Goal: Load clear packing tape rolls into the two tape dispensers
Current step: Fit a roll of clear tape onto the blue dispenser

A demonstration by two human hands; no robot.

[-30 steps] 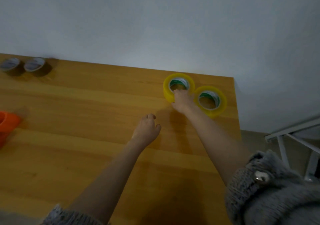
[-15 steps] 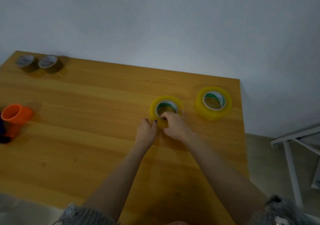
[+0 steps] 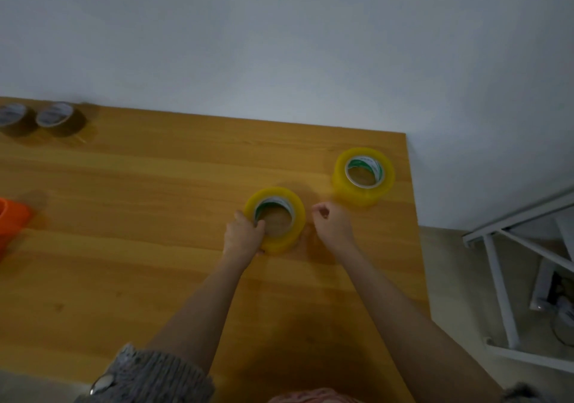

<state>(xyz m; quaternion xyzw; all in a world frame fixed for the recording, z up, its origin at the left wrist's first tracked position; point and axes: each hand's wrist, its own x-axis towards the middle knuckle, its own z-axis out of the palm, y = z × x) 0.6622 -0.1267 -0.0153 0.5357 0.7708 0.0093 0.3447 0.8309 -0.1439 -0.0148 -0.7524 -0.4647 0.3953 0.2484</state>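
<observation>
Gripping the near tape roll [image 3: 274, 219], left hand [image 3: 243, 236] replaced right.

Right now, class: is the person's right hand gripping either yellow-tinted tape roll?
No: the right hand is curled in a loose fist between the near tape roll and the far tape roll, touching neither.

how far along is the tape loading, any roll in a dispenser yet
Nothing is loaded. The left hand grips the near yellowish roll on the table; the right hand is beside it, closed on nothing visible. The second roll sits untouched, and an orange dispenser waits at the left edge.
</observation>
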